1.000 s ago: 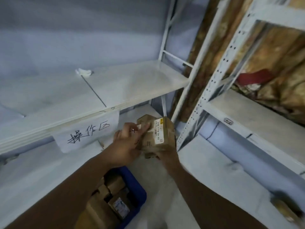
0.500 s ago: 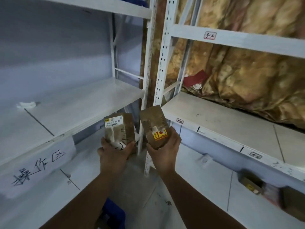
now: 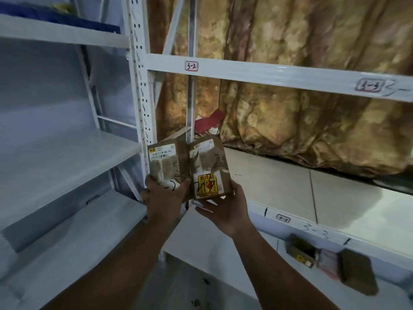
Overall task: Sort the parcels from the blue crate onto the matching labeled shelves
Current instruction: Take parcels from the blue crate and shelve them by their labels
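Overhead, a gold patterned cloth (image 3: 312, 121) hangs behind the right rack (image 3: 143, 90) and fills most of its back. That white steel rack carries a beam tagged 3-2 (image 3: 191, 66) near its left post and 3-3 (image 3: 369, 85) further right. Its middle shelf (image 3: 279, 186) is pale board, bare toward the front edge; a small tag (image 3: 283, 218) on that edge is too blurred to read, with "3-3" handwritten beside it. A red scrap (image 3: 209, 121) lies at the shelf's back left corner against the cloth. On the lower shelf (image 3: 223, 242), near its right end, sit three parcels (image 3: 330, 262) side by side. The left rack (image 3: 55, 157) stands at an angle to it, its boards bare, with something blue (image 3: 67, 19) on the top board.

In front of the corner post, two brown parcels are held upright, long axes vertical, printed faces toward the camera, touching edge to edge. The left hand (image 3: 164, 200) grips the left parcel (image 3: 166, 164) from below, fingers wrapped round its bottom. The right hand (image 3: 225, 211) cups the right parcel (image 3: 209, 168), which leans slightly right and bears a yellow sticker (image 3: 207, 185) low on its face.
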Demonstrator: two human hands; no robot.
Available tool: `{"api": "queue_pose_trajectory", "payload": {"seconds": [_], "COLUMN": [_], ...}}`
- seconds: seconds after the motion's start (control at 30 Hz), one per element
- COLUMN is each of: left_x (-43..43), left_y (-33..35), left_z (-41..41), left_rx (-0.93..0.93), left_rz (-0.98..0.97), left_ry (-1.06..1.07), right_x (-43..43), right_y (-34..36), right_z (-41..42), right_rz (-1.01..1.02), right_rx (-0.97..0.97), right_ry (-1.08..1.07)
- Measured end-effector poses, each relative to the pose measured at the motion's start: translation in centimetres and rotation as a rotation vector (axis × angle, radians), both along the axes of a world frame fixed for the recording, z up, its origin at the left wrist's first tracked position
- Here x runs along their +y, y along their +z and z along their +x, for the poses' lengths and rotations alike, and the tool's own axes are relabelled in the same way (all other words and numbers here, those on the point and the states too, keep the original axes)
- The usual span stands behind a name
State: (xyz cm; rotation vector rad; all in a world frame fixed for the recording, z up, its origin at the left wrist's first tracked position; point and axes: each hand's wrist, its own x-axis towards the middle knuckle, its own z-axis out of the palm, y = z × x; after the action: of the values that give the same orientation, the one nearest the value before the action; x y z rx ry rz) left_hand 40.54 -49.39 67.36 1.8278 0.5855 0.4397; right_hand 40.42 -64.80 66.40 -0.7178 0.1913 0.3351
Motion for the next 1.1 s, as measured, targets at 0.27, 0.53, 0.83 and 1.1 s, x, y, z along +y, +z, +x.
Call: {"api": "queue_pose_trajectory", "payload": {"seconds": [0.27, 0.53, 0.83, 1.1], "left_x": [-8.3, -14.1, -14.5, -14.9], "left_y": [0.6, 1.6, 5.4, 9.5], "left_z": [1.9, 3.0, 6.4, 7.3], "left_rx": [-0.084, -0.103, -0.365, -0.439], "left_rz": [0.084, 0.131, -0.062, 0.124], "left_ry": [-0.129, -0.275, -0.675, -0.717], "right_x": [-8.6, -13.5, -16.5, -16.1], "right_y": [-0.1, 1.7, 4.5, 10.3], "right_z": [1.5, 0.9, 1.0, 1.4], "right_rz": [-0.235, -0.461, -0.546, -0.711], "right_rx": [-0.188, -0.25, -0.282, -0.431], "right_ry": [-0.219, -0.362, -0.538, -0.552]}}
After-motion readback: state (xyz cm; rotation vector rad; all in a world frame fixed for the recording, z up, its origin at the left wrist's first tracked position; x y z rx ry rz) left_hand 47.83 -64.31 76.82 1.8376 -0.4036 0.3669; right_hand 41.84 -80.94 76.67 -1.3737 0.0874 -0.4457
